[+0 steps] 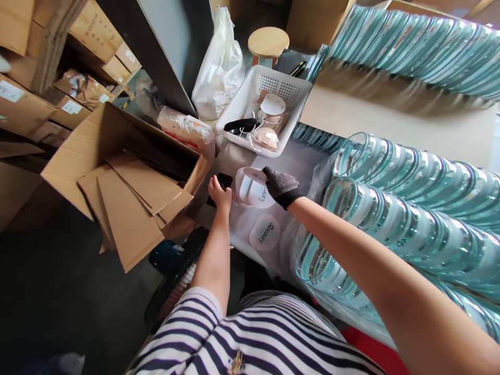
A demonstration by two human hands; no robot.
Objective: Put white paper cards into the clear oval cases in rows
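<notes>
Head view shows, nearest on the table (242, 225), one pale printed piece (264, 232) lying flat, not far from the front edge. Just beyond it, the gloved right hand (280, 185) holds another pale piece (255, 194) by its rim, with fingers pinched; the left hand (221, 195) is at a black item (224, 180), but whether its fingers grip I cannot tell. The handling seems midway; how many pieces are finished is not visible. A carton (76, 164) limits the left side, clear curved pieces (390, 211) the right; before the white basket (279, 86) there is only narrow room.
</notes>
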